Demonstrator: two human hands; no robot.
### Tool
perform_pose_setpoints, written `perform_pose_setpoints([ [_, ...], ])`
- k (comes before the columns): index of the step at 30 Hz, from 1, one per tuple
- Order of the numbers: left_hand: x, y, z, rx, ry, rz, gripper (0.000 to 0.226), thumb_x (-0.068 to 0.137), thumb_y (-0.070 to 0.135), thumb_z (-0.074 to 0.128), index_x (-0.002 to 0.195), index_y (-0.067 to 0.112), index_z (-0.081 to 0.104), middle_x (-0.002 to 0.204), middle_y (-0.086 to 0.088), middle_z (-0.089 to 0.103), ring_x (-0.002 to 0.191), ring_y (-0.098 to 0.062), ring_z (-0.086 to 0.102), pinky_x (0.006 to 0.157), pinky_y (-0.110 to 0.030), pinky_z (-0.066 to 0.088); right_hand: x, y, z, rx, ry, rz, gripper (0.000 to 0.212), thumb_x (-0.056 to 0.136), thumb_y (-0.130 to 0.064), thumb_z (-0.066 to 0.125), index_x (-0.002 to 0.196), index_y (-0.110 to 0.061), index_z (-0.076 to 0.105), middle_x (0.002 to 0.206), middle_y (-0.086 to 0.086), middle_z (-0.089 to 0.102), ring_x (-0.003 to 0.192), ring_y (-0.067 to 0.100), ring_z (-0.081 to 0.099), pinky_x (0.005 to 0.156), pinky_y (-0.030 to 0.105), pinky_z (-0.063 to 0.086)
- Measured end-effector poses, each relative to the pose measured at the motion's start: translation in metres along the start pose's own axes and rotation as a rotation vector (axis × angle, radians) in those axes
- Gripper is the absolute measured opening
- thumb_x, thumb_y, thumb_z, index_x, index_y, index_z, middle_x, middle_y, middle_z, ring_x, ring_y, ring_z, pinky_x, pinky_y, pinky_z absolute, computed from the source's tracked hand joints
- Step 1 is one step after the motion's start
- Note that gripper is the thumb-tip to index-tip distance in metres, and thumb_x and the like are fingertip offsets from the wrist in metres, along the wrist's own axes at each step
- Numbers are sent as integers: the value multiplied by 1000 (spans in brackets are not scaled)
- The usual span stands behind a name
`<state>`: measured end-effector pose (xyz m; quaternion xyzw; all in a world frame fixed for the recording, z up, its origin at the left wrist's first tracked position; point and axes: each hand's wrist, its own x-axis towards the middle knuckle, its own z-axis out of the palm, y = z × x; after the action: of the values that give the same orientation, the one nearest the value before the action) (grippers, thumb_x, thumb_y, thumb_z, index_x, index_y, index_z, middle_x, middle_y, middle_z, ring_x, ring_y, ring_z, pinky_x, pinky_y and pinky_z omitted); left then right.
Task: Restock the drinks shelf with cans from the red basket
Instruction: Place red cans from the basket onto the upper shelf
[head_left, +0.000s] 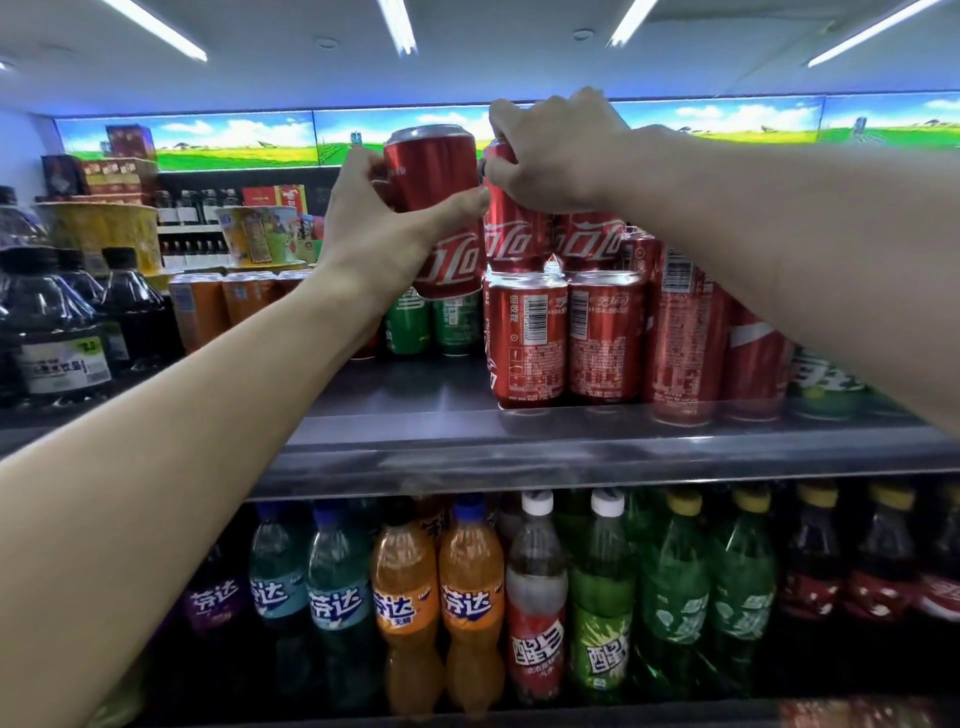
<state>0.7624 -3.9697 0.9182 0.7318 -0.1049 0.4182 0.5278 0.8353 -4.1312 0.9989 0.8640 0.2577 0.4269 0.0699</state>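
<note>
In the head view, a red cola can (435, 208) is held in the air by the left hand (363, 228), with thumb and fingers (457, 205) curled round its body, just in front of the drinks shelf (519, 441). A second red can (511, 223) is gripped at its top by the right hand (550, 150), fingers curled over the rim; it is set on the lower row of red cans (566, 338) standing on the shelf. Green cans (436, 322) are seen behind the held can. Soft-drink bottles (467, 597) are lined on the shelf below. The red basket is out of view.
</note>
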Motion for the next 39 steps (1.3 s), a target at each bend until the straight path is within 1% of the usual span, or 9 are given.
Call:
perform_pose_setpoints([
  [3,3,3,5,-14,-7,0,73,69,41,96,124,14,57,108,2,72,93,-7,74,86,-31,63,-2,2,1,24,-8,11,34,106,-40,28,118,-13,45,95,11,50,88,30,44,95,47,34],
  [5,6,5,8,-23,-14,-1,71,67,41,97,121,15,57,107,-2,73,93,-14,76,86,-39,64,-2,3,-2,61,2,25,38,107,-36,24,121,-11,49,96,11,49,89,30,43,89,45,33],
  [14,9,15,16,-67,-17,7,76,65,47,96,123,16,56,107,-2,75,91,-13,78,85,-38,65,-11,5,-7,142,44,59,37,107,-27,22,120,-6,49,96,15,54,86,33,44,79,40,28],
  [19,8,24,22,-60,-29,29,73,64,48,95,118,15,58,102,-1,74,88,-13,77,83,-38,65,-13,10,-17,257,166,143,38,106,-23,25,124,-4,53,114,22,63,99,40,56,79,42,37],
  [26,8,34,36,-40,-75,53,66,72,43,93,119,14,56,104,-2,74,85,-10,77,75,-24,63,-28,11,-29,699,283,215,27,105,-22,31,96,-10,53,82,1,51,79,19,44,58,24,32],
  [29,5,29,42,-34,-98,56,74,65,47,95,119,14,57,103,-2,76,88,-13,78,82,-34,65,-37,9,-34,775,282,207,37,105,-24,34,109,2,60,91,9,57,84,22,48,68,33,35],
  [33,4,22,47,-13,-120,55,75,66,49,94,121,14,57,106,0,76,92,-11,77,85,-36,65,-49,1,-35,760,167,114,37,103,-44,44,110,-13,63,95,-3,62,86,14,56,69,24,42],
  [36,5,19,47,-13,-105,44,79,57,56,90,118,18,57,107,0,75,95,-12,76,86,-36,64,-52,-4,-30,653,164,83,38,97,-47,51,117,-17,64,107,-3,66,98,16,61,80,30,47],
  [39,5,19,47,21,-114,48,84,51,63,85,118,19,58,109,2,74,97,-10,75,87,-35,63,-53,-6,-29,608,187,94,37,97,-45,51,116,-17,65,108,-2,68,100,18,61,85,33,48],
])
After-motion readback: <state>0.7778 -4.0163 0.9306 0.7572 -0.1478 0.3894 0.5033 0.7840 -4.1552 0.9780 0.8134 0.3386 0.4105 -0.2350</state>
